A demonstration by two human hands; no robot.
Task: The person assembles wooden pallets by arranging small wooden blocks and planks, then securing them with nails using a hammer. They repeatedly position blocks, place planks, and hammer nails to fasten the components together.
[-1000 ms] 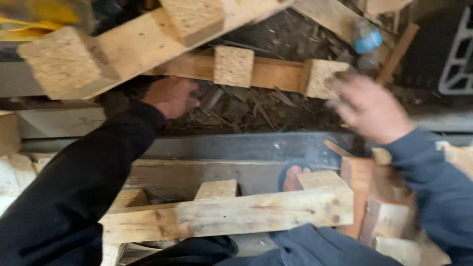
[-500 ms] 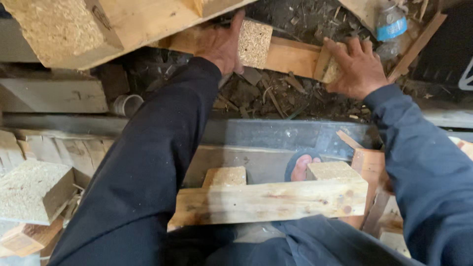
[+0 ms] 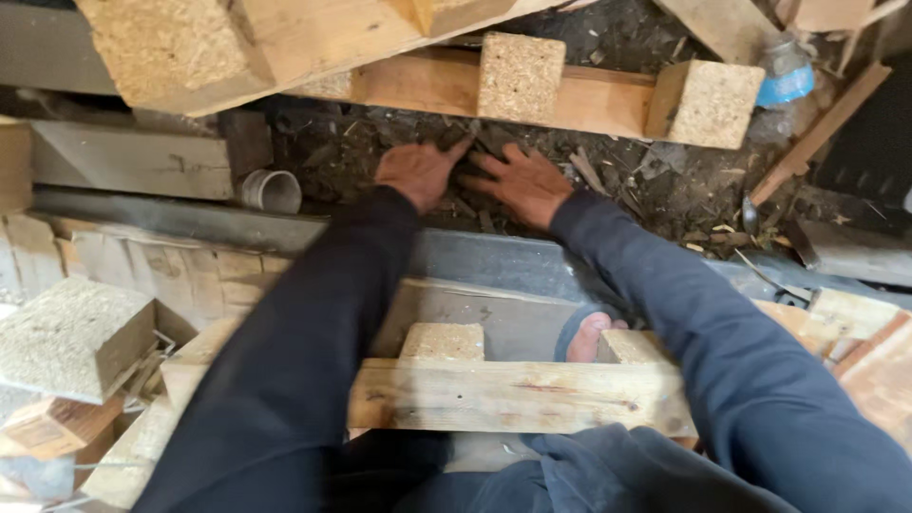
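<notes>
Item: pallet breakdown yard, seen from the head, listed near to far.

Nearest: a loose pallet board (image 3: 513,394) lying across the person's lap, long axis left to right, with two chipboard blocks (image 3: 442,340) fixed on its far side. A toe in a sandal (image 3: 587,334) shows just beyond it. To the left, a detached chipboard cube (image 3: 71,334) rests tilted on stacked boards.

Middle: a grey metal rail (image 3: 494,256) runs left to right under both dark sleeves. A short grey pipe end (image 3: 271,190) lies left of the arms.

Work area: a patch of dark soil and wood splinters (image 3: 655,185) beyond the rail. Left hand (image 3: 416,173) lies palm down on the debris, fingers loosely together and pointing up the frame. Right hand (image 3: 524,183) lies palm down just beside it, fingers spread, tips in the litter. Neither hand holds anything that can be made out; whether a small scrap sits beneath them cannot be told.

Progress, as a judgement: sorting through the debris looks barely begun, since splinters lie all over the patch and none are gathered.

Far: a pallet stringer (image 3: 570,95) with the three pale blocks, long axis left to right, touching the soil's far edge. A crushed plastic bottle (image 3: 784,76) lies at upper right.
</notes>
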